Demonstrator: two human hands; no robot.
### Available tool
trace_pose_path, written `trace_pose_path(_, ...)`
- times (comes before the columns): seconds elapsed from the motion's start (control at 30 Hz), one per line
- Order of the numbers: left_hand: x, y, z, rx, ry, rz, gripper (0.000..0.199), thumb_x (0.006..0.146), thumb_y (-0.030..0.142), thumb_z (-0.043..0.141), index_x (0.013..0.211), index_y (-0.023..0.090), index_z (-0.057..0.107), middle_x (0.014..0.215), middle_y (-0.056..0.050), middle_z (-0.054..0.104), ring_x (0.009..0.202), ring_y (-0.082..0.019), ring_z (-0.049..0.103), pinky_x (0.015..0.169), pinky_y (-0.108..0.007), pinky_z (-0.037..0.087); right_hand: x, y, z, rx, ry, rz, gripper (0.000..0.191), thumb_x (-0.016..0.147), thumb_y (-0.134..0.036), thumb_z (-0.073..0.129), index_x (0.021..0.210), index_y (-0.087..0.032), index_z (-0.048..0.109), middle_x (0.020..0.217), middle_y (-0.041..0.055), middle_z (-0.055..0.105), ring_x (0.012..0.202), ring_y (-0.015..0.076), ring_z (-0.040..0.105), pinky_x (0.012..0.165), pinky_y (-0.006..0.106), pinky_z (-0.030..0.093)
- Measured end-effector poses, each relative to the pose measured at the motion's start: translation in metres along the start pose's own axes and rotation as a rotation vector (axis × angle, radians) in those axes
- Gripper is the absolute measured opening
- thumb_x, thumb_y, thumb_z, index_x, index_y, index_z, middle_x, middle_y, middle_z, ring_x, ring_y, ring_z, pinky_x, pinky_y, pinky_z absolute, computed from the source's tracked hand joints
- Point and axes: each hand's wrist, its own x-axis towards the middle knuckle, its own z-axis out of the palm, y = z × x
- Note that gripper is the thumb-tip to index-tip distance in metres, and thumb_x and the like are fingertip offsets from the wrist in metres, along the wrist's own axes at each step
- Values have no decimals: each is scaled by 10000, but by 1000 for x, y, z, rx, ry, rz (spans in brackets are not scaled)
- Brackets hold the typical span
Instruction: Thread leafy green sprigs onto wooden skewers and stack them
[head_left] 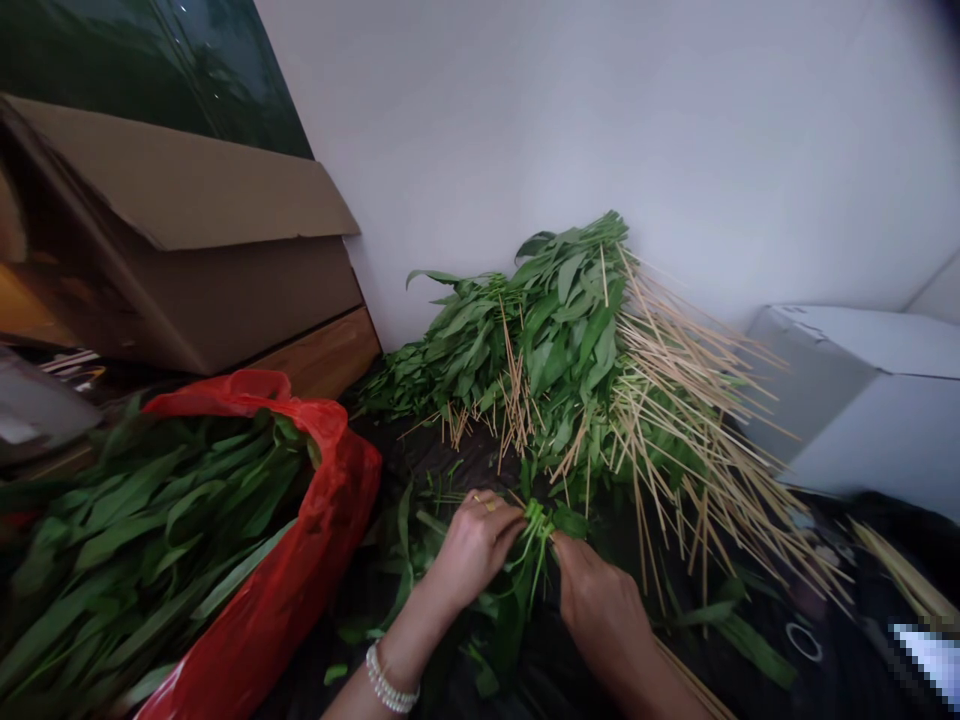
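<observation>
Near the bottom centre, my left hand, with a ring and a beaded bracelet, is closed on a small bundle of green stems and leaves. Opposite it, my right hand pinches the same bundle from the right side. Its fingertips are partly hidden by the leaves. Long leaves hang below the bundle between both hands. Behind them, a large pile of leaves on thin wooden sticks leans against the white wall, with the sticks fanning out to the right.
A red plastic bag full of long green leaves stands at the left. Behind it is an open cardboard box. A white box is at the right. Loose leaves and a white ring lie on the black sheet.
</observation>
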Motion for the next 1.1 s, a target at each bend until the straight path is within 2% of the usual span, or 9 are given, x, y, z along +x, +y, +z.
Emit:
trace_pose_path(0.2,4,-1,-19,-238,-15,-115,295,969,283,464,869,186,724,820,-59,720,784,-177,644,764,-293,471,3,-3,-6,59,92,-63,300,913,-62,318,993,-173,585,769,37,698,587,144,672,497,236,396)
trace_pose_path(0.27,5,-7,-23,-276,77,-237,361,979,309,425,849,176,734,806,-62,727,765,-179,658,735,-284,490,2,-6,-11,89,117,-112,280,928,-83,311,949,-180,574,713,25,671,553,135,645,498,241,367)
trace_pose_path(0.37,5,-20,-19,-248,215,-349,297,942,327,497,865,175,740,829,-63,744,769,-194,677,715,-287,509,0,-15,-18,98,163,-219,257,928,-99,318,883,-194,553,609,-2,602,474,133,570,491,266,313)
trace_pose_path(0.5,4,-32,-5,-189,103,-254,165,883,270,598,909,210,749,841,-52,751,786,-191,684,727,-281,507,-3,-26,-21,106,240,-388,231,891,-97,332,940,-164,548,577,-12,551,428,133,481,483,295,252)
trace_pose_path(0.6,2,-33,1,-125,13,-201,139,870,267,627,921,243,754,837,-37,752,788,-189,671,743,-289,495,-4,-29,-19,107,211,-448,225,852,-87,367,969,-145,550,598,-6,552,447,132,473,489,306,236)
trace_pose_path(0.67,1,-32,3,-67,-16,-191,127,830,313,684,912,249,757,824,-37,750,782,-200,656,745,-299,488,-4,-28,-18,93,178,-454,222,829,-88,401,979,-143,555,629,4,573,469,134,484,494,311,235)
trace_pose_path(0.77,0,-30,7,25,-84,-196,257,731,353,775,964,250,751,810,-41,744,771,-214,637,699,-289,482,-4,-28,-19,94,166,-446,225,814,-95,429,996,-140,553,646,8,585,486,133,497,501,303,249)
trace_pose_path(0.9,0,-27,9,68,-178,-217,364,721,200,752,1080,254,719,827,-42,733,771,-214,639,682,-280,483,-3,-28,-19,104,189,-429,249,824,-74,379,996,-137,547,626,5,580,460,139,496,492,305,255)
trace_pose_path(1.1,3,-21,-5,-252,12,-300,295,845,156,585,1113,208,696,892,-48,702,822,-178,646,746,-266,487,0,-16,-16,23,183,-268,282,891,-65,323,1017,-149,561,633,10,613,476,136,570,503,282,318)
